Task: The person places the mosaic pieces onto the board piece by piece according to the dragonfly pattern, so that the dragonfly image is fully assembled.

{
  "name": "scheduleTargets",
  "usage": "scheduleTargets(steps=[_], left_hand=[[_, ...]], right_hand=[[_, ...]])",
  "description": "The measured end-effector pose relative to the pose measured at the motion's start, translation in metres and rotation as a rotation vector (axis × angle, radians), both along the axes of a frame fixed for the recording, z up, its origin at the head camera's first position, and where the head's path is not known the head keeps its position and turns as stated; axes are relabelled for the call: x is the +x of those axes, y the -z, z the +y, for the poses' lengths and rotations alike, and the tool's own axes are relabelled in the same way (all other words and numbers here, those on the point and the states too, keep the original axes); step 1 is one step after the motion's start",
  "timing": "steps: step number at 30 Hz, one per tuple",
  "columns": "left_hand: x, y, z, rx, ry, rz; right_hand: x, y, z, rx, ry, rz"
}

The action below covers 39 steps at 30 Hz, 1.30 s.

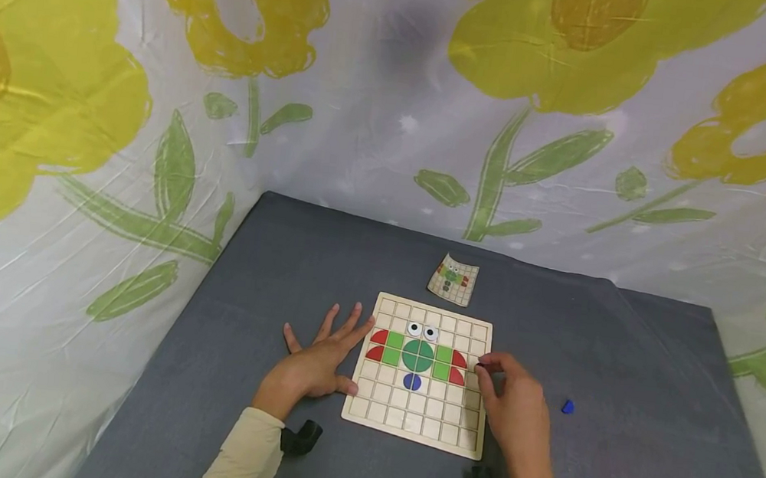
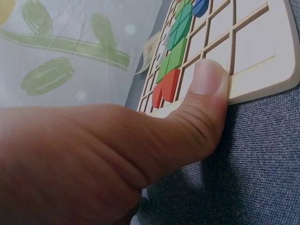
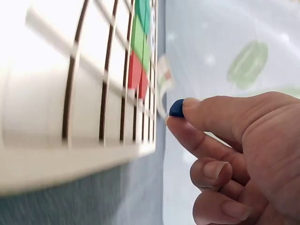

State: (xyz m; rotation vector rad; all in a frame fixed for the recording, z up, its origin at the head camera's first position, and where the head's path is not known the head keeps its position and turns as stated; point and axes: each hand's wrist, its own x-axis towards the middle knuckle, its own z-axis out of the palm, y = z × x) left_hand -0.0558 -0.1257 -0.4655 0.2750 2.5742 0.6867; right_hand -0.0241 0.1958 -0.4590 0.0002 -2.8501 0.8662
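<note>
A wooden grid board (image 1: 393, 417) lies on the dark table, with red, light green, dark green and blue pieces and two eye pieces set in its cells. The left hand (image 1: 317, 367) spreads its fingers along the board's left side, and its thumb (image 2: 208, 84) rests on the rim. Between thumb and index finger, the right hand (image 1: 520, 414) pinches a small blue piece (image 3: 176, 108) with a rounded edge. That hand hovers by the board's right edge. In the head view, the held piece is mostly covered by fingertips and looks dark.
Behind the board stands a curled pattern card (image 1: 454, 280) printed with a similar figure. Another blue piece (image 1: 568, 406) lies on the table (image 1: 633, 448) to the right of the right hand. A flower-printed curtain (image 1: 381, 116) hangs round the table's back and sides.
</note>
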Motion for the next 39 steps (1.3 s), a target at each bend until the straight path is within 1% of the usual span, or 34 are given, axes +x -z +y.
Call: scheduleTargets(steps=[6, 11, 14, 21, 26, 29, 33, 39], left_hand=[[0.000, 0.001, -0.001, 0.007, 0.000, 0.008], [0.001, 0.001, -0.001, 0.012, 0.003, 0.008], [0.001, 0.001, -0.001, 0.011, 0.004, 0.001], [0.001, 0.000, -0.001, 0.012, 0.011, 0.007], [0.001, 0.001, -0.002, 0.011, 0.010, 0.006], [0.001, 0.002, -0.002, 0.015, 0.010, 0.009], [0.000, 0.003, -0.002, 0.017, 0.011, 0.015], [0.000, 0.002, -0.003, 0.021, 0.018, 0.015]], right_hand=[[0.001, -0.003, -0.021, -0.030, -0.073, -0.046], [0.004, -0.003, -0.038, -0.042, -0.138, -0.038], [0.006, -0.003, -0.047, -0.030, -0.169, -0.036], [0.009, -0.001, -0.063, -0.046, -0.239, -0.083], [0.011, 0.001, -0.070, -0.070, -0.286, -0.115], [0.012, 0.003, -0.072, -0.070, -0.306, -0.114], [0.012, 0.005, -0.072, -0.063, -0.335, -0.107], [0.011, 0.008, -0.072, -0.033, -0.360, -0.128]])
